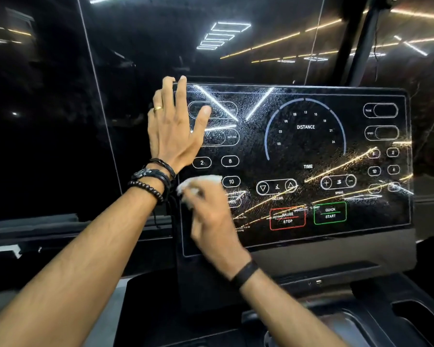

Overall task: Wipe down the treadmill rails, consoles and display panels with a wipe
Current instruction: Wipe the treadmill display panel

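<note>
The black glossy display panel (pixel 311 151) of the treadmill fills the middle of the head view, with white markings, a red PAUSE STOP box and a green QUICK START box. My left hand (pixel 173 126) rests flat with fingers spread on the panel's upper left corner. Lower down, my right hand (pixel 211 216), blurred, presses a crumpled white wipe (pixel 198 184) against the panel's lower left part. Wet streaks show across the glass.
Below the panel lies the dark console tray (pixel 361 316) with recesses. A dark glass wall (pixel 60 96) stands behind and to the left, reflecting ceiling lights. A black post (pixel 361 41) rises at the upper right.
</note>
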`<move>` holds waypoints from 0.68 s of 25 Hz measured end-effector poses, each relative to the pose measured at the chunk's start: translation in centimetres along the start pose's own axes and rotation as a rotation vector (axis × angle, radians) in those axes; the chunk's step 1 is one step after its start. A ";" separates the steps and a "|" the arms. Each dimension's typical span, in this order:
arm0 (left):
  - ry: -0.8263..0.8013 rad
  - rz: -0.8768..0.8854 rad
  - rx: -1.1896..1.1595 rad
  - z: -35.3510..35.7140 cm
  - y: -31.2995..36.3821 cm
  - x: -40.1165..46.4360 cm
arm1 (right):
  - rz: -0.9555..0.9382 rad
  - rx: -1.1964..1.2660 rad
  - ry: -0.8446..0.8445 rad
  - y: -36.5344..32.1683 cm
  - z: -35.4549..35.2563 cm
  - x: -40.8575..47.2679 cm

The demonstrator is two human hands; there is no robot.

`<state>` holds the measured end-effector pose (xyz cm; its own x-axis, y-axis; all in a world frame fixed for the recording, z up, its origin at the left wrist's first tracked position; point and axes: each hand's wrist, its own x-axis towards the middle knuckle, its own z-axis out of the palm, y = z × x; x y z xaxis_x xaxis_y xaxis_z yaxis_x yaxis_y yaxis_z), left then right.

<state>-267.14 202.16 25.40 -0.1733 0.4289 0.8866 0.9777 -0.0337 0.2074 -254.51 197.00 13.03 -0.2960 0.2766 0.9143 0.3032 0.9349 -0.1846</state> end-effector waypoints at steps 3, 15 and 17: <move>-0.021 -0.003 -0.005 0.0 0.1 0.0 | -0.083 -0.021 -0.165 0.0 -1.3 -5.2; -0.045 -0.003 0.012 0.0 0.0 -0.2 | -0.033 0.046 -0.156 -0.6 -1.0 -6.2; -0.033 -0.015 0.013 -0.1 0.3 -0.2 | 0.053 0.000 -0.028 1.2 -1.6 -5.3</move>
<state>-266.82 201.98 25.31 -0.1839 0.4584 0.8695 0.9766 -0.0153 0.2146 -251.13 196.27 8.55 -0.3043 0.3318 0.8929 0.3195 0.9186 -0.2325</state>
